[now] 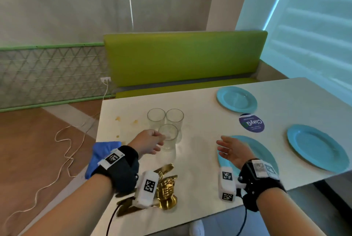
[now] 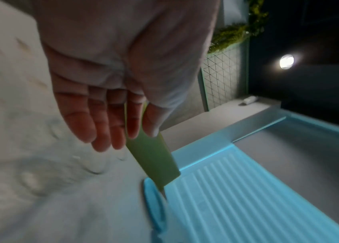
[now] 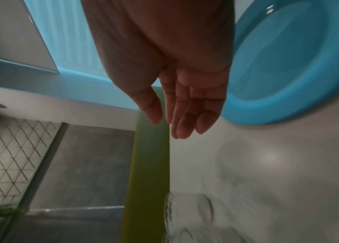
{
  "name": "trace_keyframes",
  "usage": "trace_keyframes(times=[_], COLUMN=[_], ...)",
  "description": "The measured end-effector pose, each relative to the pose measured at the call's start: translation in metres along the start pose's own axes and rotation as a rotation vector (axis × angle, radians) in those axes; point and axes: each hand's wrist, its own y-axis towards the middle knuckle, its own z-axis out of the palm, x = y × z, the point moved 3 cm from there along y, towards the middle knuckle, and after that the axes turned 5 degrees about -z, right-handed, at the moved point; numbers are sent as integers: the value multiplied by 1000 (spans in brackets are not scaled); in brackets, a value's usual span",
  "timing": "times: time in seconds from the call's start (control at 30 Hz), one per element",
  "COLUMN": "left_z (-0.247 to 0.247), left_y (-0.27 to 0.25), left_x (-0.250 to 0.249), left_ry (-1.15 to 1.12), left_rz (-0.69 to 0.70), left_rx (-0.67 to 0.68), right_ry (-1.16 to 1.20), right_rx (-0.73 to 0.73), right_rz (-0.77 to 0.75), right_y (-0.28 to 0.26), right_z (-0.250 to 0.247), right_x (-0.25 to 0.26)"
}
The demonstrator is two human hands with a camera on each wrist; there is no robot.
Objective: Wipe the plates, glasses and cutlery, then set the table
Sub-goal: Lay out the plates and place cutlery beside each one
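Three clear glasses stand together mid-table; the nearest glass (image 1: 168, 138) is just right of my left hand (image 1: 158, 143), whose fingertips reach its side. The left wrist view shows those fingers (image 2: 102, 129) straight and holding nothing. My right hand (image 1: 222, 147) hovers open, palm inward, over the near blue plate (image 1: 264, 156). Two more blue plates lie at the far right (image 1: 236, 99) and right (image 1: 316, 147). Gold cutlery (image 1: 166, 183) is piled near the front edge. A blue cloth (image 1: 102, 155) lies at the table's left edge under my left wrist.
A round purple sticker (image 1: 251, 123) sits between the plates. Yellowish crumbs (image 1: 118, 118) dot the table's far left. A green bench (image 1: 182, 58) stands behind the table. A white cable (image 1: 66, 152) trails over the floor at left.
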Motion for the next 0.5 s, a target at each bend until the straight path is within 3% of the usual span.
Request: trace_keyframes(times=[0.1, 0.2, 0.33, 0.5], left_z=[-14, -9, 11, 14], left_y=[-4, -4, -7, -4], left_x=[54, 102, 142, 153], left_ry=[414, 801, 999, 1240], left_rz=[-18, 5, 39, 168], left_rx=[-54, -23, 68, -35], right_ry=[-45, -96, -194, -254], right_rx=[32, 39, 47, 44], right_rz=[52, 95, 142, 146], right_y=[-30, -48, -57, -59], right_z=[18, 31, 40, 34], right_x=[-36, -61, -80, -89])
